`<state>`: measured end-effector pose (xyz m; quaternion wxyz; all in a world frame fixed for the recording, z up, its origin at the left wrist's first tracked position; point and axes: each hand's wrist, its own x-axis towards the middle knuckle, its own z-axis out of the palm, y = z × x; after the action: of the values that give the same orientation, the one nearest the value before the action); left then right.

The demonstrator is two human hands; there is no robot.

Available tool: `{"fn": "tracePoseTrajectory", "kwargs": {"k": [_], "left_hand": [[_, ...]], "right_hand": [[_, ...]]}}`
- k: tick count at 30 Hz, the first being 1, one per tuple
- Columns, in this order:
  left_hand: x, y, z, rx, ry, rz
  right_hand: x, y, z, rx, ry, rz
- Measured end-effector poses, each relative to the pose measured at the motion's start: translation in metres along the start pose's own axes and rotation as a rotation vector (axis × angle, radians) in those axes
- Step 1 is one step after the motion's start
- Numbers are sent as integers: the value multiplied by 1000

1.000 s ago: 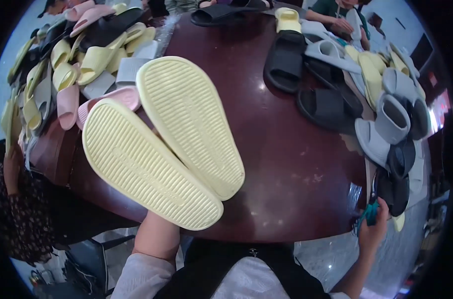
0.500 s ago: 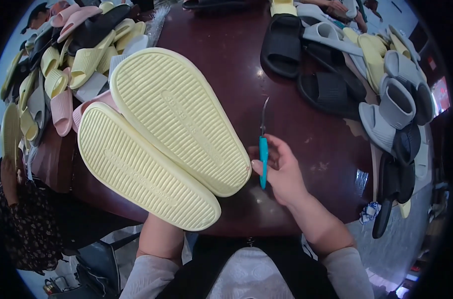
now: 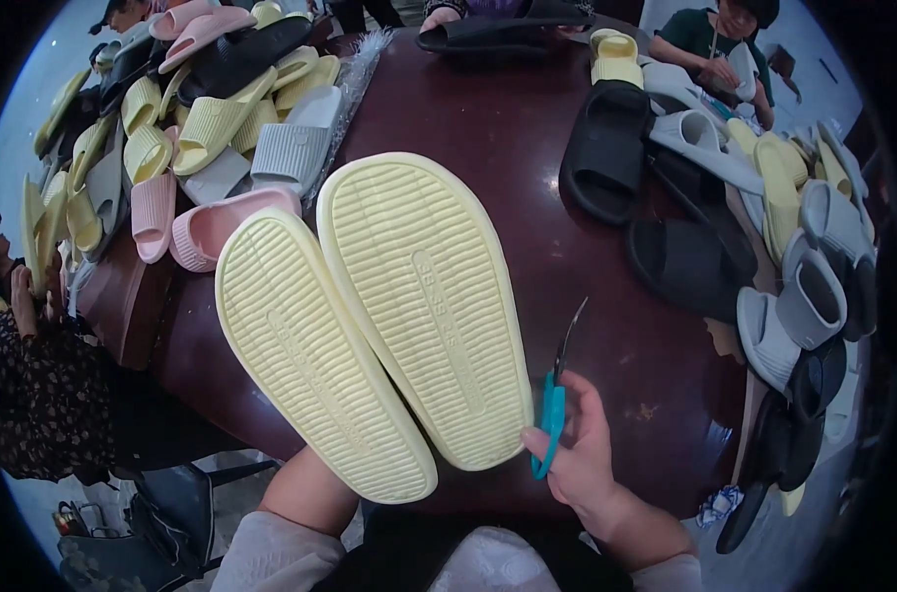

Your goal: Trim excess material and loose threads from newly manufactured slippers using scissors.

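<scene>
A pair of pale yellow slippers, a left one (image 3: pixel 320 360) and a right one (image 3: pixel 424 306), is held up with ribbed soles facing me, side by side. Behind them goes my left forearm (image 3: pixel 308 493); the left hand itself is hidden, but it carries the pair. My right hand (image 3: pixel 582 449) is closed around small scissors (image 3: pixel 552 419) with a teal handle and thin, curved dark blades pointing up and away. The right thumb tip lies at the heel edge of the right slipper, touching or very close.
Piles of slippers in yellow, pink, grey and black lie at the left (image 3: pixel 212 118) and right (image 3: pixel 794 197) of the dark red table (image 3: pixel 468 109). A pink slipper (image 3: pixel 236 222) lies just behind the held pair. Other people (image 3: pixel 715 54) work across the table and at the left.
The slippers have turned more upright and moved toward me, and the gap between them has opened. My right hand with the scissors has come lower and slightly right. The view has shifted.
</scene>
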<state>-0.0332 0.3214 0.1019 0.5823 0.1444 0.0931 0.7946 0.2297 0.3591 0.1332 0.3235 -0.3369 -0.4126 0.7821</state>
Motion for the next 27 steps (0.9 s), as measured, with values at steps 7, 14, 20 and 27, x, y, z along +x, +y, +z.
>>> {"fn": "tracePoseTrajectory", "kwargs": {"k": [7,14,20,27], "left_hand": [[0,-1,-3,-30,-3,3],[-6,-2,-4,-56,-2,-7],[-12,-2,-6,-83,-4,-18],[-15,-5,-5,-100,-4,-44]], "right_hand": [[-5,-6,0,-42,-21,-18],[-4,-3,0,-81,7,-51],[-6,-2,1,-70,-15,-42],[-6,-4,1,-60,-9,-38]]}}
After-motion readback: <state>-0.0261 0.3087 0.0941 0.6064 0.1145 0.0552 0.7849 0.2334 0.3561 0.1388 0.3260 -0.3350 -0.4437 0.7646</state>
